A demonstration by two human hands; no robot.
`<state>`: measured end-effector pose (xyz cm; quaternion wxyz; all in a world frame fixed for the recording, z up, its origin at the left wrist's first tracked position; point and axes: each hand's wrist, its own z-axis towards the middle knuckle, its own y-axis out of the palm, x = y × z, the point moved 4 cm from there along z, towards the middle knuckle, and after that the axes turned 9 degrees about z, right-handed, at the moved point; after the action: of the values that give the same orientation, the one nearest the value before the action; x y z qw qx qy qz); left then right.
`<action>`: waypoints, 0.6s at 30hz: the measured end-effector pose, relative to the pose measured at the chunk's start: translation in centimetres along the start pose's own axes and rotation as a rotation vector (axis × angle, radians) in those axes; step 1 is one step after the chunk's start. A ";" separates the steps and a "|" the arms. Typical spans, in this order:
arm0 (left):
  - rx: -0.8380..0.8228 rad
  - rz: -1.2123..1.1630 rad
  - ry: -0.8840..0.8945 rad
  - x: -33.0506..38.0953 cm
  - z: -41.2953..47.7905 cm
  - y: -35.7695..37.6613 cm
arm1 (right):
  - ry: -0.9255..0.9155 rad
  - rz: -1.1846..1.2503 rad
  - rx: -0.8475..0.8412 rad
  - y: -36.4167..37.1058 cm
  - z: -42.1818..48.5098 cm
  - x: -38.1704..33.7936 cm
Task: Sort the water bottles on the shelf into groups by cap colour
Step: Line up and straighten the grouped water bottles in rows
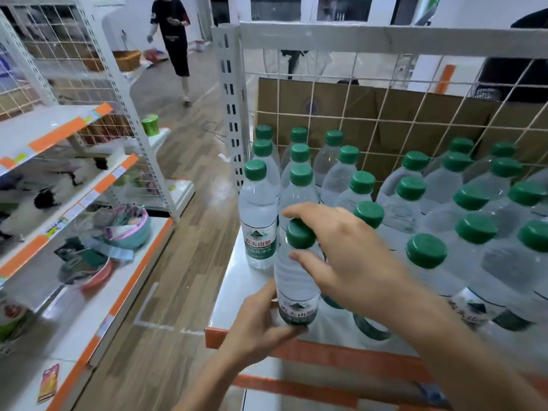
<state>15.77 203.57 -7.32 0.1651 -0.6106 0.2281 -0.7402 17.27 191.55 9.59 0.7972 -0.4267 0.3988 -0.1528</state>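
- The left hand (261, 318) curls round the base of the held bottle (296, 280), thumb up its side and fingers under the label.
- The right hand (350, 256) grips the same bottle at the top, forefinger arched over the cap (300, 234) and thumb pressed on the shoulder.
- The held bottle is clear ribbed plastic full of water, with a dark green screw cap and a white-and-green label low on the body. It leans slightly, at the front left of the shelf (231, 298). Whether its base touches the shelf cannot be told.
- The shelf is white with an orange front strip.
- Just behind it stands the labelled bottle (259, 221), upright at the front of the left rows (299, 176).
- To the right, the right-hand group (474, 229) stands packed close together. Every cap in view is green.
- Behind the bottles a wire grid (367, 161) backs the shelf, with cardboard (415, 114) beyond it.
- Across the wooden floor (189, 232), the left shelving (38, 129) holds mixed goods.
- A person (175, 34) in dark clothes stands far down the aisle.
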 end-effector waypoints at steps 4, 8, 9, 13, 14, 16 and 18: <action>0.022 0.010 -0.033 -1.2 0.1 -1.3 | 0.084 0.231 0.109 1.7 0.7 0.8; 0.084 0.009 -0.066 -2.4 0.2 -3.1 | 0.190 0.434 0.142 5.2 0.5 2.3; 0.097 0.009 -0.067 -2.8 0.3 -3.5 | 0.220 0.463 0.139 6.2 0.4 2.7; 0.155 0.028 -0.055 -4.0 0.7 -4.8 | 0.283 0.536 0.114 10.3 -0.5 4.0; 0.175 0.036 -0.052 -4.1 0.8 -5.1 | 0.307 0.547 0.119 11.2 -0.6 4.2; 0.203 0.056 -0.043 -4.2 1.0 -5.4 | 0.356 0.568 0.163 12.6 -0.6 4.7; 0.212 0.078 -0.039 -4.3 1.1 -5.6 | 0.393 0.580 0.235 13.5 -0.6 5.1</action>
<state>17.87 210.37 -7.71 0.2617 -0.5946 0.1691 -0.7412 18.77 196.17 -4.03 0.7591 -0.1642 0.6284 -0.0443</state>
